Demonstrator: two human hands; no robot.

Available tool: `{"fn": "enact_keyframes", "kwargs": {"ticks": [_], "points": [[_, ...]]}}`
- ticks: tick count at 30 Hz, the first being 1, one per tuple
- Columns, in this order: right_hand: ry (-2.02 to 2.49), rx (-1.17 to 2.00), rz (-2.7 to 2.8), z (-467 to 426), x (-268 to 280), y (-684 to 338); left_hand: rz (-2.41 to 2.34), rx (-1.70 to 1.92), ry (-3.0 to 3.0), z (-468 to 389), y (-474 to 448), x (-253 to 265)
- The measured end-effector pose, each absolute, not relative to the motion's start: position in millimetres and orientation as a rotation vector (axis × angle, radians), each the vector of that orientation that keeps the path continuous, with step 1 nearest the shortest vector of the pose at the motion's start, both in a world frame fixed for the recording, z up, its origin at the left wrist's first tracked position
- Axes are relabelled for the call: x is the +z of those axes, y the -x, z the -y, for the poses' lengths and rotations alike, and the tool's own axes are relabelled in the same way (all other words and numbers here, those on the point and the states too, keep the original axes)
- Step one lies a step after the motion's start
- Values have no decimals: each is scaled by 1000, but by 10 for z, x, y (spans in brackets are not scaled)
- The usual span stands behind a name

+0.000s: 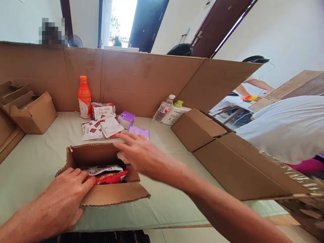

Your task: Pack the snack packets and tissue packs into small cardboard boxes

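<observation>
The open box [115, 197] lies lengthwise left to right before me; my left hand [67, 190] covers its near-left edge, grip unclear, while my right hand [144, 153], fingers outstretched, hangs at its right end.

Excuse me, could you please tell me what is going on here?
A person's left hand is at the left end of an open cardboard box with packets inside; the right hand is by its far right corner, contact unclear. Beyond the box are white packets, purple boxes and an orange bottle.
</observation>
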State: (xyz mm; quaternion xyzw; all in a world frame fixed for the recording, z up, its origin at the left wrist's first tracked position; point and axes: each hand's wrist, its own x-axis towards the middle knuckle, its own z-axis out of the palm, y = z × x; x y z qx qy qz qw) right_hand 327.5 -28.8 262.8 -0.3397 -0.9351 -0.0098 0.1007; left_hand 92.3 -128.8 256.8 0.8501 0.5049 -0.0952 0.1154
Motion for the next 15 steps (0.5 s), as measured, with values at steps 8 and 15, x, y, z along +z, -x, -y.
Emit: {"fn": "enact_keyframes", "kwargs": {"ticks": [8,15], "points": [[1135,-82,2900,-965,2211,-2716,-1485,-395,-2421,1326,-984,2596],[1053,-46,3135,-1458,1424,-2056,-1498,-103,-2529,1390,-892,2354]]}}
